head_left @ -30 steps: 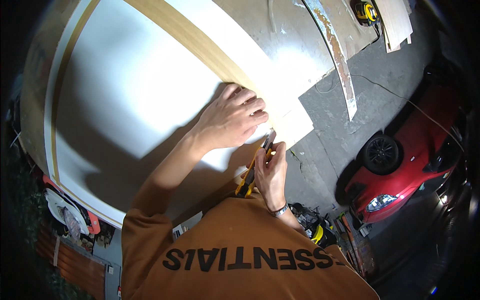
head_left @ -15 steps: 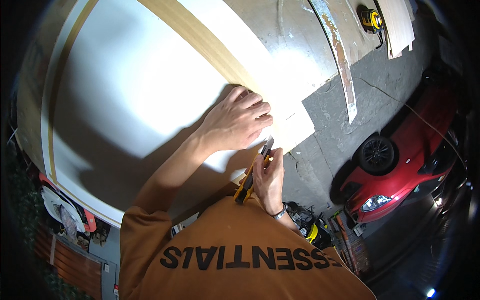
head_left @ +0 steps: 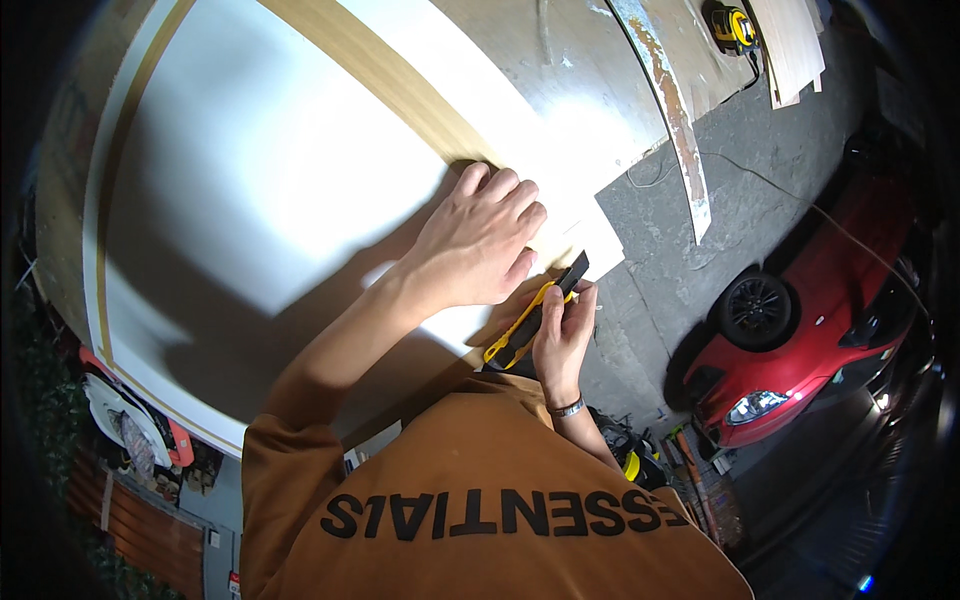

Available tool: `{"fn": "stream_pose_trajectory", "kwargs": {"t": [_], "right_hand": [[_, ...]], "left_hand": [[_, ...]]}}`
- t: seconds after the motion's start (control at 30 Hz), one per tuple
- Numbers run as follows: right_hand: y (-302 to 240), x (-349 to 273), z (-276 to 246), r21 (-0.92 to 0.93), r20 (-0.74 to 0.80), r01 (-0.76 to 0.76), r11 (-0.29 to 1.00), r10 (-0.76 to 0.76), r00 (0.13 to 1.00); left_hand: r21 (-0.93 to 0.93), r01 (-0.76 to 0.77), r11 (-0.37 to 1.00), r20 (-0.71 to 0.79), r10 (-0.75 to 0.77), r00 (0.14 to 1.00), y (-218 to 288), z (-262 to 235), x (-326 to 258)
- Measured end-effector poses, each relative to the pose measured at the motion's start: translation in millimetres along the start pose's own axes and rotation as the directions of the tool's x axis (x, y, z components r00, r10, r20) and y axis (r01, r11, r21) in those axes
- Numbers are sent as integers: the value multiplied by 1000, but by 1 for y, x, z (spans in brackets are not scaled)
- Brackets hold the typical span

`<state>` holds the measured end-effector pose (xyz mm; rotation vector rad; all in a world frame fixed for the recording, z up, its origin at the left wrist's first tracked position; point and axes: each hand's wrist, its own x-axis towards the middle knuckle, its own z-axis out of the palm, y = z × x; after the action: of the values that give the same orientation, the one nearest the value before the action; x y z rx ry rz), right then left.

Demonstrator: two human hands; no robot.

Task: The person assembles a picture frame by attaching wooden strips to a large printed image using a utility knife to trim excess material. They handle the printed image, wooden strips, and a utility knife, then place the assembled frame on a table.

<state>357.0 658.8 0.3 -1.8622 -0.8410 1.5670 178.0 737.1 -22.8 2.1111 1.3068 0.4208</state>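
Note:
In my right hand [head_left: 566, 335] is a yellow and black utility knife [head_left: 522, 330], its dark blade out and pointing up and right, away from my body. My left hand [head_left: 482, 235] is closed, its bent fingers pressed down at the near end of a wood-coloured strip [head_left: 385, 70]. Whatever lies under those fingertips is hidden. The strip crosses a large white panel [head_left: 270, 130], brightly lit in the middle and shadowed by my arm. Beyond my left hand, a pale flat piece [head_left: 603, 243] juts past the panel's right side.
A long, worn strip [head_left: 672, 100] overhangs the work surface at the upper right, near a tape measure [head_left: 735, 30] and thin wooden boards [head_left: 785, 50]. A red car [head_left: 800, 350] stands on the concrete floor [head_left: 640, 330] to the right. A red and white power tool [head_left: 130, 420] is at lower left.
My right hand has moved right and slightly up with the knife, whose blade is now farther from my left hand. The left hand stays nearly in place, its fingers more bent.

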Motion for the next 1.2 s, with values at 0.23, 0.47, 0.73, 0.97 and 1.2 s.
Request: {"fn": "stream_pose_trajectory", "kwargs": {"t": [0.23,0.47,0.73,0.97,1.2], "right_hand": [[1,2,-16,171,127,-93,981,72,989],[-5,3,-54,-100,149,79,992,-64,987],[-31,8,-55,-285,382,364,887,-243,892],[-24,-75,19,-219,666,452,865,-206,717],[64,-204,84,-258,866,564,784,-71,495]], "left_hand": [[-78,41,996,44,-38,998,7,-6,-5],[23,167,986,-295,-153,943,42,2,-41],[-349,496,795,-624,-592,510,116,30,-227],[-641,622,450,-589,-808,-22,197,83,-395],[-678,660,324,-624,-729,-283,259,169,-582]]}}
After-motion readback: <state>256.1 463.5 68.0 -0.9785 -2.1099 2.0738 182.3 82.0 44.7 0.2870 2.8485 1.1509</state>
